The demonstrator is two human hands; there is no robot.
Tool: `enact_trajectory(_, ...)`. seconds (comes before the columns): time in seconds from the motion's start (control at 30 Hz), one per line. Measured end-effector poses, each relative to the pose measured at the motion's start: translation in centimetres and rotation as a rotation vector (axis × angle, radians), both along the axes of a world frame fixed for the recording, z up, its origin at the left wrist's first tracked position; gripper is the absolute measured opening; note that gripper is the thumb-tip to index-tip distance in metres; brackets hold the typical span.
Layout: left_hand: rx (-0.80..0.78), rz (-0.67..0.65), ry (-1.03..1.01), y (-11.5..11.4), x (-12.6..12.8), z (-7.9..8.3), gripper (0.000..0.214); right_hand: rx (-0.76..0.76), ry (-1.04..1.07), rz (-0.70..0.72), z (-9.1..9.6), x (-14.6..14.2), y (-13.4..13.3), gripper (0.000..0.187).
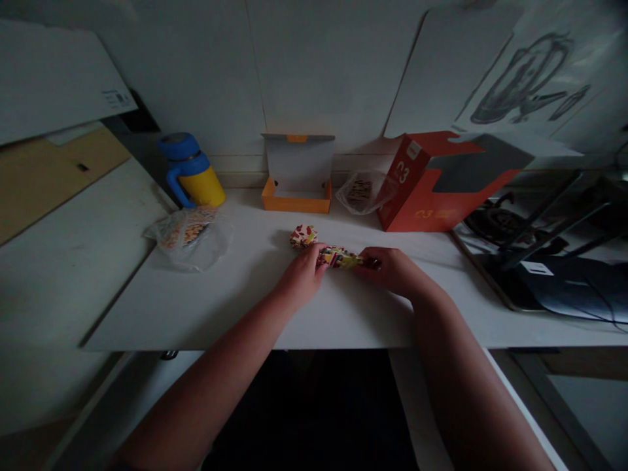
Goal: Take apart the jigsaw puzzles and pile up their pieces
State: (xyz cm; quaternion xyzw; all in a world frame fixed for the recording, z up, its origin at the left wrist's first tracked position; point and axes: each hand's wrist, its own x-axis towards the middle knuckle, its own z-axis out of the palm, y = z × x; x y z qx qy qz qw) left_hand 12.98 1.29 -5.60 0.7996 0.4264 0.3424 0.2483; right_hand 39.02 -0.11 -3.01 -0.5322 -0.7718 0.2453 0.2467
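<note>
My left hand [304,271] has its fingers closed on one end of a small piece with a red, yellow-green and white pattern [338,257]. At the other end of that piece, my right hand [390,267] is closed, with something dark [373,263] showing at its fingers. What exactly the patterned piece is, I cannot make out. Just beyond my left fingers a second item with a similar print, a small block-like piece [303,236], lies on the white table [245,307]. The fingers partly hide the ends of the held piece.
An orange box [297,204] stands with its lid up at the back. Clear plastic bags with thin sticks lie left [196,245] and right [363,193] of it. A blue-yellow jug [201,180] stands left, a red carton [417,196] right, near a black device [579,281].
</note>
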Motion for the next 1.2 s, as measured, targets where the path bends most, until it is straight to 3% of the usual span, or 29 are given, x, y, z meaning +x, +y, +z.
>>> enact_trajectory(0.1,-0.01,-0.001,-0.01,0.0,0.0,-0.1,0.041,-0.041,-0.019,-0.012,-0.1,-1.0,0.0,0.017)
enact_trajectory(0.47,0.005,-0.057,-0.014,-0.3,-0.1,0.0,0.045,0.03,0.049,-0.061,-0.8,-2.7,0.3,0.023)
enact_trajectory(0.63,0.01,-0.104,-0.002,-0.6,0.1,-0.2,0.059,0.074,0.018,-0.076,-0.8,-3.5,0.2,0.023)
enact_trajectory(0.83,-0.038,-0.125,-0.02,-0.8,0.9,-0.3,0.072,0.168,0.026,-0.23,-1.8,-4.7,0.3,0.046)
enact_trajectory(0.97,-0.032,-0.126,-0.017,-0.8,1.1,-0.4,0.065,0.252,0.054,-0.164,-2.4,-4.3,0.6,0.069)
enact_trajectory(1.03,-0.02,-0.122,-0.01,-0.7,1.2,-0.5,0.062,0.234,0.053,-0.109,-2.2,-4.0,0.6,0.065)
enact_trajectory(1.2,-0.036,-0.103,-0.01,-0.4,1.4,-0.3,0.061,0.213,0.043,-0.055,-1.4,-3.9,0.7,0.032)
